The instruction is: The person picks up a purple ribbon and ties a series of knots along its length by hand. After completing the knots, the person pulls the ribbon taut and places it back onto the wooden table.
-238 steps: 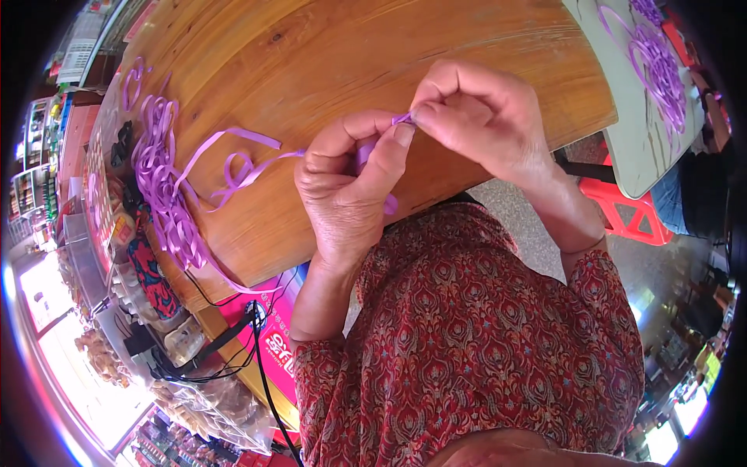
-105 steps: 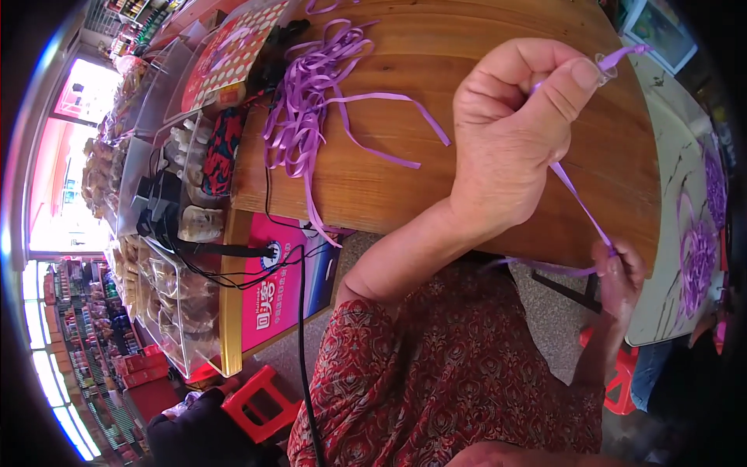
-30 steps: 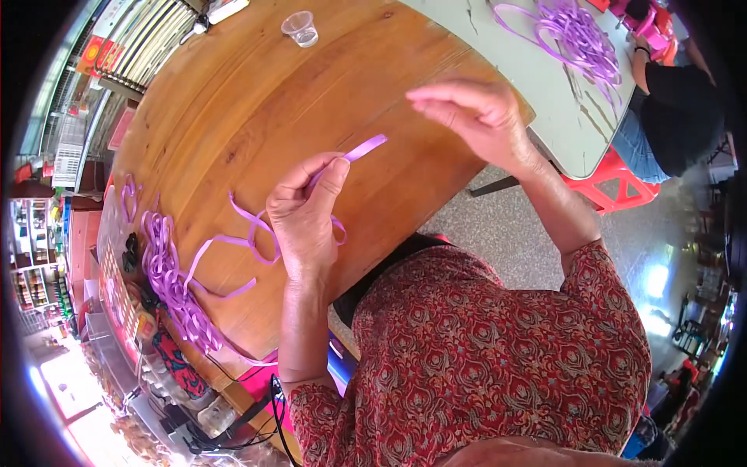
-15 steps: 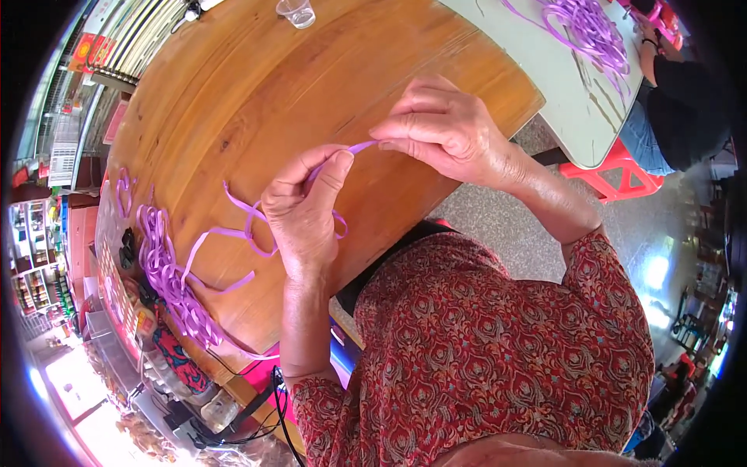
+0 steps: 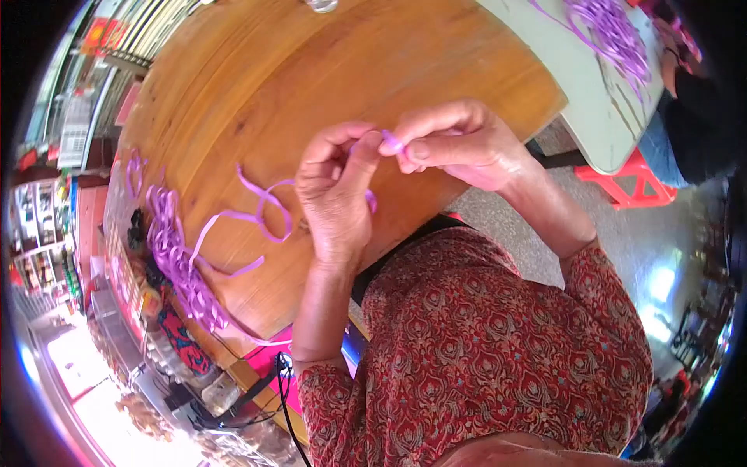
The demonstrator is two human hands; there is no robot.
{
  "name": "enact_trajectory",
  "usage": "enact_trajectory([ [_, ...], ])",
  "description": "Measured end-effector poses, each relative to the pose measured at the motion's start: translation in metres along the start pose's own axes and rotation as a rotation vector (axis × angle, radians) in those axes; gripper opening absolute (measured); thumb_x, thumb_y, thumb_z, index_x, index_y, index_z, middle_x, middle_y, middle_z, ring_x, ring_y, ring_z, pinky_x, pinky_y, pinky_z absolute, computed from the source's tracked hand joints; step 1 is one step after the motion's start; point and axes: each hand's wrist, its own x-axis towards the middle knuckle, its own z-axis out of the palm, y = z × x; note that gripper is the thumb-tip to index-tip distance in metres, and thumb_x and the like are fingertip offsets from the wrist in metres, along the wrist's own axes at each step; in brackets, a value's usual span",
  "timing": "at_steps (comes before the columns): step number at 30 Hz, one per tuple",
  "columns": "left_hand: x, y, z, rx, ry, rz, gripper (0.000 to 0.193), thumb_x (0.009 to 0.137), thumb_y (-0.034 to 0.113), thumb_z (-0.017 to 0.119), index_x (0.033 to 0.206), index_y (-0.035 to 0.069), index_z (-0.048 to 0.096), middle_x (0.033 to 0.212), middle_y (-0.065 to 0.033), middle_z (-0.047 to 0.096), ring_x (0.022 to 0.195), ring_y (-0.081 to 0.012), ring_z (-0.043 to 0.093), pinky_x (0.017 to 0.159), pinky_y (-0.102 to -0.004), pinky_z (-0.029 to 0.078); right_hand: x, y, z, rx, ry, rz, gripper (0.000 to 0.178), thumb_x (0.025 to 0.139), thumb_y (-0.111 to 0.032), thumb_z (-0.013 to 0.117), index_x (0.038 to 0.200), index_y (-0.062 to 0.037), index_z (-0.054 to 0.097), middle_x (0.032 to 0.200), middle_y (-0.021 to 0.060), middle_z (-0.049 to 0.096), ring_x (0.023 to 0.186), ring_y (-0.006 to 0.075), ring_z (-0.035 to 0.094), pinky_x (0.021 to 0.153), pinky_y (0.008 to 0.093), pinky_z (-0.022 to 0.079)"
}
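A purple ribbon (image 5: 393,143) is pinched between the fingertips of both my hands, over the round wooden table. My left hand (image 5: 340,183) is closed on it with thumb and forefinger, and my right hand (image 5: 461,144) grips it close by, the fingertips of the two nearly touching. Part of the ribbon is hidden behind my left hand; a bit of it shows below the wrist side. On the wood to the left lies a loose curl of purple ribbon (image 5: 272,226). Farther left, a bundle of looped purple ribbons (image 5: 177,265) rests along the table edge.
The wooden table (image 5: 311,86) spreads ahead of me, with a clear plastic cup (image 5: 321,5) at its far edge. A pale table (image 5: 537,47) at the right carries another purple ribbon heap (image 5: 611,35), beside a person in black (image 5: 700,124). Below stands a red stool (image 5: 629,183).
My hands have come together, closing the short stretch of ribbon between them. My left hand has shifted right. The whole view has moved slightly.
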Motion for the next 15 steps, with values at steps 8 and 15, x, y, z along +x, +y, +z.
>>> enact_trajectory([
  [8,-0.008,-0.018,0.006,0.006,0.042,0.192,0.01,0.086,-0.002,0.06,0.093,0.003,0.063,0.084,0.0033,0.058,0.073,-0.0024,0.05,0.064,-0.0164,0.041,0.001,0.01,0.014,-0.588,0.183,-0.261,0.022,0.086,0.005,0.054,0.106,0.0033,0.064,0.097,0.0105,0.063,0.085,0.0163,0.059,0.079,0.0262,0.048],
  [15,-0.01,-0.015,0.0,-0.123,0.064,0.067,0.009,0.083,-0.002,0.063,0.089,0.005,0.063,0.081,0.0039,0.056,0.07,-0.0017,0.048,0.061,-0.0168,0.039,0.0,0.005,0.009,-0.426,0.233,-0.207,0.018,0.08,0.002,0.058,0.096,-0.0006,0.066,0.082,0.0071,0.059,0.076,0.0152,0.055,0.07,0.0277,0.043],
])
